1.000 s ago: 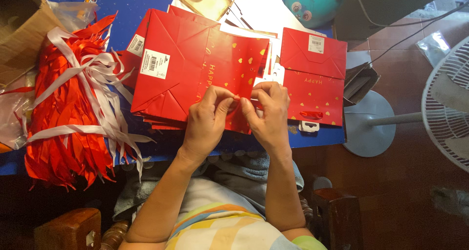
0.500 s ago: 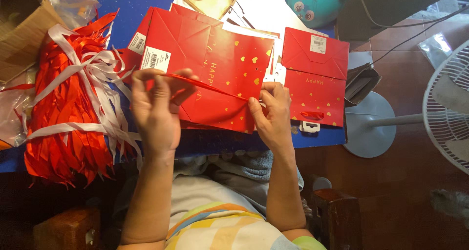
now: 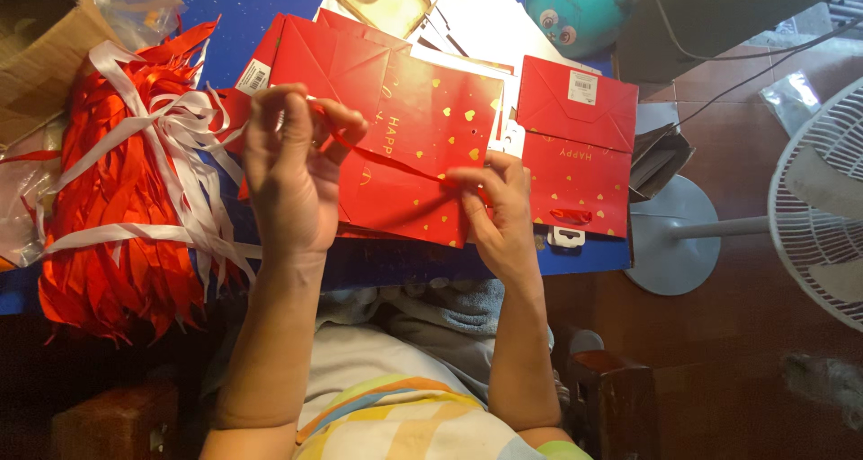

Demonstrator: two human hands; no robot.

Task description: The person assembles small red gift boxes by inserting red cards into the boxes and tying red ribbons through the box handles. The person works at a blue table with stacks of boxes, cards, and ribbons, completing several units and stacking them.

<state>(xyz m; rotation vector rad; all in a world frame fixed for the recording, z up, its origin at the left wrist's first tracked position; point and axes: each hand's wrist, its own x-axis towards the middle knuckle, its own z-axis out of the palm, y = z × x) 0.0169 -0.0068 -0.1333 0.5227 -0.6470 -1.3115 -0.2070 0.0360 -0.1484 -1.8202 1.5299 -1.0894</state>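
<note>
Left grip point(image 3: 292, 168) pinches one end of red ribbon point(image 3: 395, 161); right grip point(image 3: 499, 213) pinches the other, taut above red gift bag point(image 3: 404, 136) lying flat on blue surface point(image 3: 404, 262).

A thin red satin ribbon point(image 3: 387, 159), smooth and faintly shiny, is pinched between the left hand point(image 3: 288, 168) and the right hand point(image 3: 499, 213). The red bag point(image 3: 413, 145) beneath is made of matt paper, creased, with glossy gold foil hearts. The ribbon bundle point(image 3: 135, 199) shows glossy red and white satin. The box point(image 3: 36, 55) is of rough brown cardboard. The fan point(image 3: 818, 199) is of smooth pale plastic.
</note>
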